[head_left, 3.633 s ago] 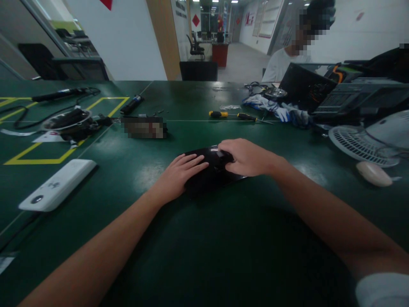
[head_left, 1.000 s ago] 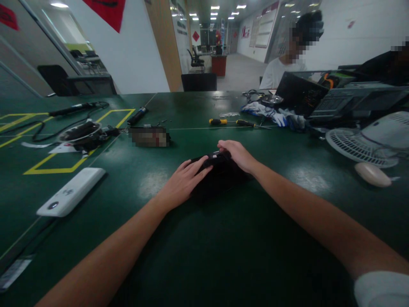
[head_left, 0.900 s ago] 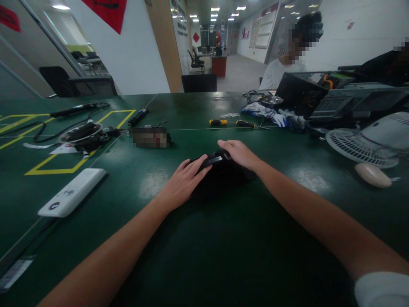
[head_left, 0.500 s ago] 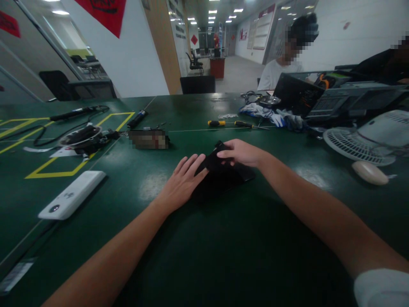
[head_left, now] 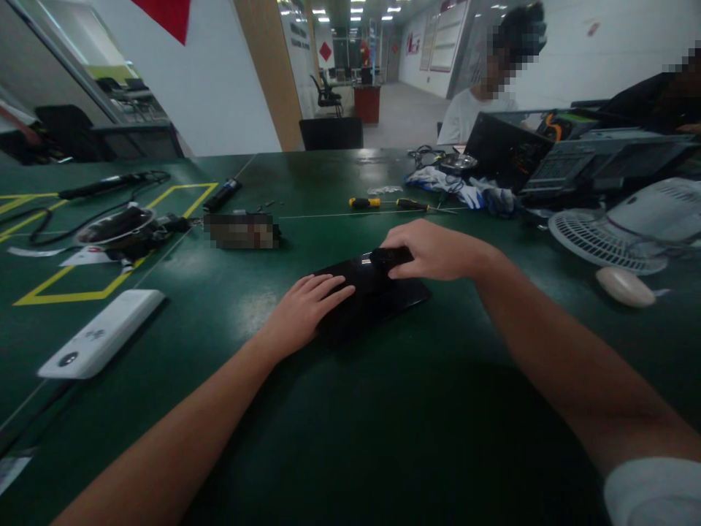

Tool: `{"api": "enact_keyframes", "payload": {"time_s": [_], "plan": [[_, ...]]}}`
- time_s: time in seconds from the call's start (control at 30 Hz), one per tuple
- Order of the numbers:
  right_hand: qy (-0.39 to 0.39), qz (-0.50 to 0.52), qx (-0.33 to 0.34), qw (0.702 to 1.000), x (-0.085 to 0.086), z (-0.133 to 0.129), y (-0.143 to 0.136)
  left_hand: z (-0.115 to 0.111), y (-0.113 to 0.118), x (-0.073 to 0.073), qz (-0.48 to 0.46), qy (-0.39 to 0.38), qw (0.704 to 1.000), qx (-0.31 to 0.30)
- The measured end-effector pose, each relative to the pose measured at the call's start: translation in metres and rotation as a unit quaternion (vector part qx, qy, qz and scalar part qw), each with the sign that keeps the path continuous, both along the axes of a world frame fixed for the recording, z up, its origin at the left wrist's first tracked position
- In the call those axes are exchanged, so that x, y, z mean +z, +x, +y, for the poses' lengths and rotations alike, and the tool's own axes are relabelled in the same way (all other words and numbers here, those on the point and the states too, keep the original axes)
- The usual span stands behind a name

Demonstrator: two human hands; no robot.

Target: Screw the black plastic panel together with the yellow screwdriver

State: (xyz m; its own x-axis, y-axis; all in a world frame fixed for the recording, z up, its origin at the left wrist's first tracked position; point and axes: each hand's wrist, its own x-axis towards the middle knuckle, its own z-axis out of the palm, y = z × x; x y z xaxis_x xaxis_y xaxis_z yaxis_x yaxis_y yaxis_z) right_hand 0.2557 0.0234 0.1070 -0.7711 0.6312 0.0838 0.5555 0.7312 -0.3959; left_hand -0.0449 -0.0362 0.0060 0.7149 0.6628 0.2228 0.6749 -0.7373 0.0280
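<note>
A glossy black flat plate (head_left: 358, 281), which looks like a monitor stand base, lies on the green table in front of me. My left hand (head_left: 307, 303) rests on its left side with the fingers stretched out. On the right, my right hand (head_left: 430, 252) is closed around a short black upright part (head_left: 386, 257) above the plate, thumb toward me. Where that part meets the plate is too dark to make out.
Two yellow-black screwdrivers (head_left: 366, 203) lie beyond the plate. White gloves (head_left: 446, 186), an open computer case (head_left: 569, 168), a white fan (head_left: 607, 237) and a computer mouse (head_left: 624, 285) are on the right. A white power bank (head_left: 101, 336) and cables (head_left: 117, 226) lie left. A person (head_left: 476, 109) sits opposite.
My right hand has gone from pinching the dark part near my left fingertips to wrapping over it further right. More of the plate's top shows. My left hand stays on the plate, its fingers lower.
</note>
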Motion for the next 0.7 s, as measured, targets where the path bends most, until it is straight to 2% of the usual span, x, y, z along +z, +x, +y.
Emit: {"api": "enact_keyframes", "payload": {"time_s": [0.23,0.5,0.7], "plan": [[0.024,-0.035,0.039,0.998,-0.005,-0.012,-0.013,0.0,0.001,0.001,0.007,0.005,1.0,-0.001],[0.037,-0.102,-0.009,0.994,-0.009,-0.021,-0.028,0.0,0.0,-0.001,0.025,0.016,1.0,-0.002],[0.014,-0.123,-0.005,0.992,-0.018,-0.014,-0.04,-0.002,0.001,0.002,0.028,0.014,1.0,-0.001]]}}
